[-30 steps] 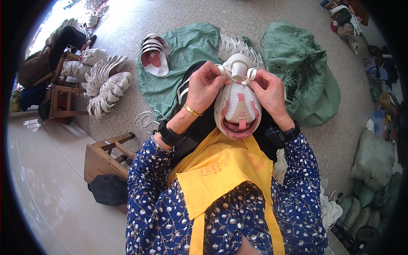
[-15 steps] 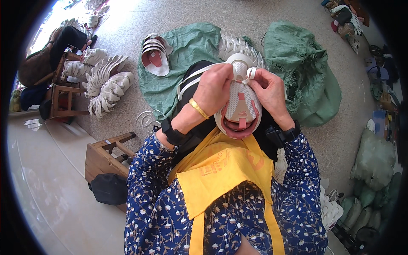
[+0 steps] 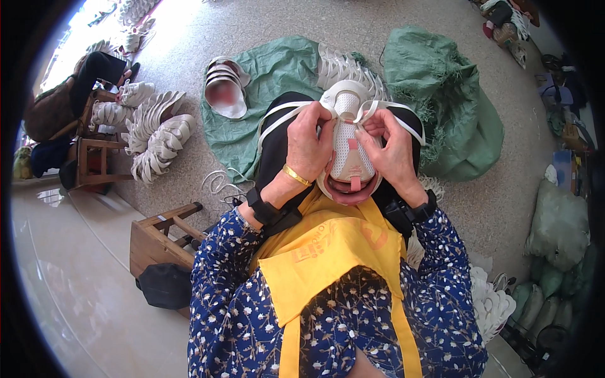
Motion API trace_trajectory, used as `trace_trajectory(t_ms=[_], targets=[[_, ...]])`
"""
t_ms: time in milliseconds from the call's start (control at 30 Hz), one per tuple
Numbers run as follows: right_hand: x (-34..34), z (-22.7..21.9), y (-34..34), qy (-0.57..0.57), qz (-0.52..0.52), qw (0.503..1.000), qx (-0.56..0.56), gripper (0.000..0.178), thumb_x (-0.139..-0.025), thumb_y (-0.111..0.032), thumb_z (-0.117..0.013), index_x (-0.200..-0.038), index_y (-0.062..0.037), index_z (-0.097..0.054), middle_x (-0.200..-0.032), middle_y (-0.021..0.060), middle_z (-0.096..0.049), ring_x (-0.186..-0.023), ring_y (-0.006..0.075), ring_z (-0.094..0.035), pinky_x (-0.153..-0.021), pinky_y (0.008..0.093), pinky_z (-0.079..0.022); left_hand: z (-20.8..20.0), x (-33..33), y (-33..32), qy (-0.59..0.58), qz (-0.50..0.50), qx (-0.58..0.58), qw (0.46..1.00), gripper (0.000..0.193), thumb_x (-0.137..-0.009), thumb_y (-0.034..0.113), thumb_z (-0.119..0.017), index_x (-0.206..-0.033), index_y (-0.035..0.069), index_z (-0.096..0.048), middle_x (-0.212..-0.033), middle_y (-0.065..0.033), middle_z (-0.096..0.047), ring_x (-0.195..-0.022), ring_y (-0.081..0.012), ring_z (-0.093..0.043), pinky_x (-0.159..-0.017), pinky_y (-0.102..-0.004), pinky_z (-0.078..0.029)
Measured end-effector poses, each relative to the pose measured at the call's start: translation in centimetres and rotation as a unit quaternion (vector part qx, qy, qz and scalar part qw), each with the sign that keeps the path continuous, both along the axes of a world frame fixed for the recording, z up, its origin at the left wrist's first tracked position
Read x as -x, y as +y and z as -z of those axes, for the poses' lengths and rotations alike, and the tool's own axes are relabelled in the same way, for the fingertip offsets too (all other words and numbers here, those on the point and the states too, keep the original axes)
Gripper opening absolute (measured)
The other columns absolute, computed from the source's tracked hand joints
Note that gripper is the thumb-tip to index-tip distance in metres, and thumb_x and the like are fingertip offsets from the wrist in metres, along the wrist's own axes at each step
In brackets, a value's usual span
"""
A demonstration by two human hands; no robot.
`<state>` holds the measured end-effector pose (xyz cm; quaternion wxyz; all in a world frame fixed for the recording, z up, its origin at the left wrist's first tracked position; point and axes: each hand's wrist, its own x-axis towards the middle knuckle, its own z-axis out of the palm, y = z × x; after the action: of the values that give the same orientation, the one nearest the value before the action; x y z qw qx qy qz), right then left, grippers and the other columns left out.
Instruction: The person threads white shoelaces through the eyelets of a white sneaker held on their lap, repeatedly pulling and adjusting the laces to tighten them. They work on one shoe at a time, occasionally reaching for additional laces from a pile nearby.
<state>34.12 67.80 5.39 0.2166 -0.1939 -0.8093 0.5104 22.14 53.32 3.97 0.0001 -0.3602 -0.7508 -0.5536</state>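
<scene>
A white mesh sneaker (image 3: 350,148) with pink trim rests between my knees, its heel opening toward me. A white shoelace (image 3: 277,121) crosses its front, one strand looping over my left knee and another over my right knee. My left hand (image 3: 309,142) is closed in a pinch at the left side of the lacing, gripping the lace by the eyelet edge. On the opposite side my right hand (image 3: 391,146) pinches the lace between thumb and fingers, close above the tongue. The fingertips partly cover the eyelets.
Green woven sheeting (image 3: 277,66) lies ahead with stacked shoe uppers (image 3: 225,88) on it. A green sack (image 3: 441,107) stands to the right. Left are rows of white shoes (image 3: 161,135) and a wooden stool (image 3: 157,242) with a black cap (image 3: 165,285). A yellow apron (image 3: 328,252) covers my lap.
A lace strand has come out to the right and now drapes over my right knee. My right hand has shifted slightly left and down; my left hand stays at the shoe's left side.
</scene>
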Motion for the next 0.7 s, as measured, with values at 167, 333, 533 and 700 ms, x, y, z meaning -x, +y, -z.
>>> trace_trajectory(t_ms=[167,333,533,700], targets=[[-1.2,1.0,-0.4,0.013,0.031,0.999,0.012,0.028,-0.088,-0.011,-0.076,-0.11,0.0028,-0.064,-0.09,0.0103,-0.072,-0.081,0.0175,-0.071,-0.077,0.0306,-0.057,0.6,-0.5,0.5,0.054,0.018,-0.014,0.998,0.014,-0.084,-0.007,-0.068,-0.091,0.0,-0.058,-0.077,-0.0129,-0.061,-0.067,-0.0261,-0.064,-0.064,-0.0345,-0.051],[-0.9,1.7,0.5,0.018,0.047,0.999,0.015,0.013,-0.094,-0.01,-0.069,-0.099,0.0024,-0.067,-0.079,0.0105,-0.07,-0.07,0.0145,-0.069,-0.066,0.0308,-0.053,0.5,-0.6,0.4,0.017,0.027,-0.01,0.999,0.015,-0.085,-0.008,-0.067,-0.092,0.0,-0.056,-0.081,-0.0154,-0.06,-0.072,-0.032,-0.064,-0.066,-0.0383,-0.051],[-0.2,1.5,1.2,-0.002,0.03,0.999,-0.018,0.013,-0.092,-0.01,-0.069,-0.093,0.0029,-0.067,-0.077,0.0152,-0.069,-0.068,0.0238,-0.069,-0.063,0.0349,-0.051,0.6,-0.5,0.2,0.033,0.016,-0.002,0.999,0.014,-0.085,-0.006,-0.069,-0.091,0.0,-0.058,-0.077,-0.0118,-0.062,-0.068,-0.0229,-0.065,-0.064,-0.0323,-0.051],[-0.2,2.0,1.0,-0.008,0.026,1.0,-0.008,0.012,-0.091,-0.009,-0.069,-0.092,0.0027,-0.067,-0.077,0.0155,-0.069,-0.07,0.0264,-0.069,-0.066,0.0357,-0.052,0.5,-0.5,0.0,0.022,0.017,0.015,0.999,0.013,-0.086,-0.005,-0.069,-0.09,0.0,-0.058,-0.076,-0.0115,-0.062,-0.067,-0.0213,-0.065,-0.063,-0.0315,-0.051]])
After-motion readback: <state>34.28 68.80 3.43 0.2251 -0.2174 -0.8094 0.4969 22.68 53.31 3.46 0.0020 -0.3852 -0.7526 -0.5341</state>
